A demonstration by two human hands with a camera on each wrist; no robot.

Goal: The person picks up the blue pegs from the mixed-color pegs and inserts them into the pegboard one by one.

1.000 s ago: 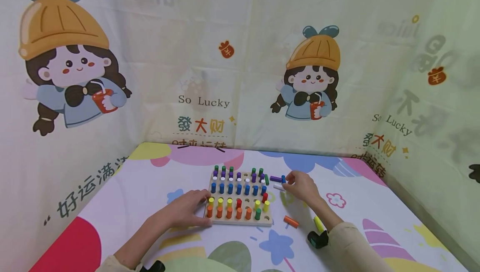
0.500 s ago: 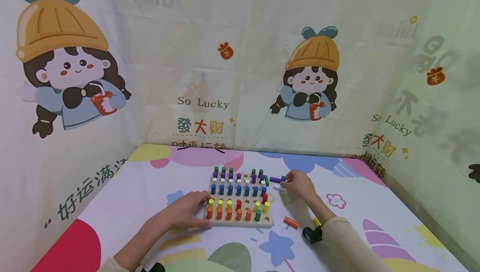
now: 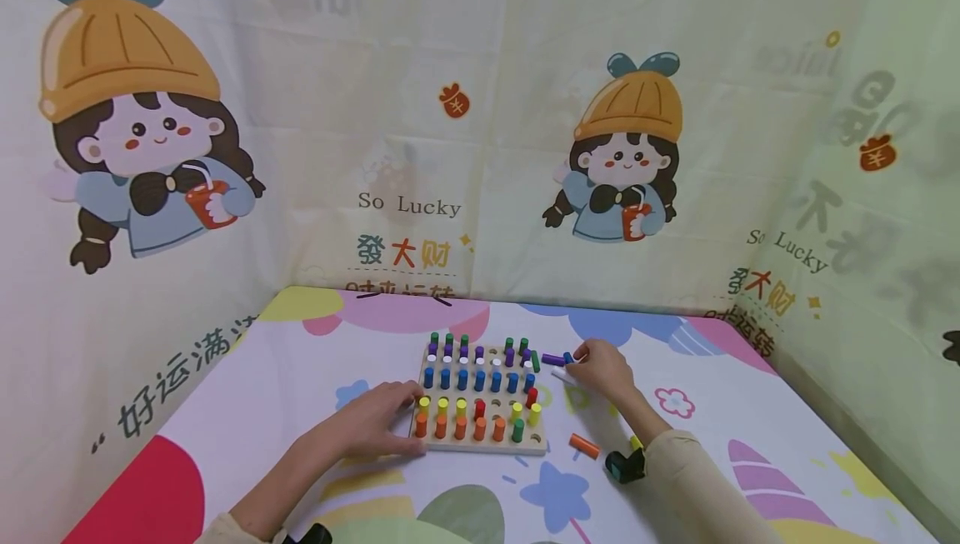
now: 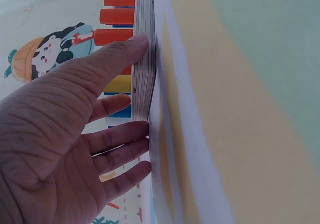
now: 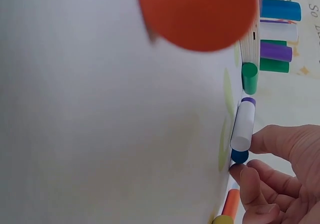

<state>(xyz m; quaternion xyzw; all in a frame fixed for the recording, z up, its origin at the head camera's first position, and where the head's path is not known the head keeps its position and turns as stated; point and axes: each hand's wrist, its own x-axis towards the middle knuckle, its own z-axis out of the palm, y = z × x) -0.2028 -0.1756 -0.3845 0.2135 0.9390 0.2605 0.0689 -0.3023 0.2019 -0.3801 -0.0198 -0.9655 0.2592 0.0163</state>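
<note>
A wooden pegboard (image 3: 480, 446) stands on the table with rows of coloured pegs upright in it. My left hand (image 3: 375, 421) rests against the board's left side; in the left wrist view the thumb (image 4: 127, 52) touches its edge and the other fingers stay spread. On the right, my right hand (image 3: 602, 369) is down at a white peg (image 5: 243, 126) and a blue peg (image 5: 240, 156). Its thumb (image 5: 270, 139) touches or nearly touches the white peg, and a fingertip is beside the blue one. Whether it pinches either is unclear.
A purple peg (image 3: 553, 359) lies just left of the right hand. One green peg (image 3: 536, 361) leans or lies along the board's right edge. Nearer are an orange peg (image 3: 584, 446) and a partly hidden yellow peg (image 3: 636, 442), by the black wrist camera (image 3: 625, 466).
The white peg has turned a little and the blue peg has tilted beside my right fingers. My right forearm has shifted slightly left, covering more of the yellow peg. My left hand stays put.
</note>
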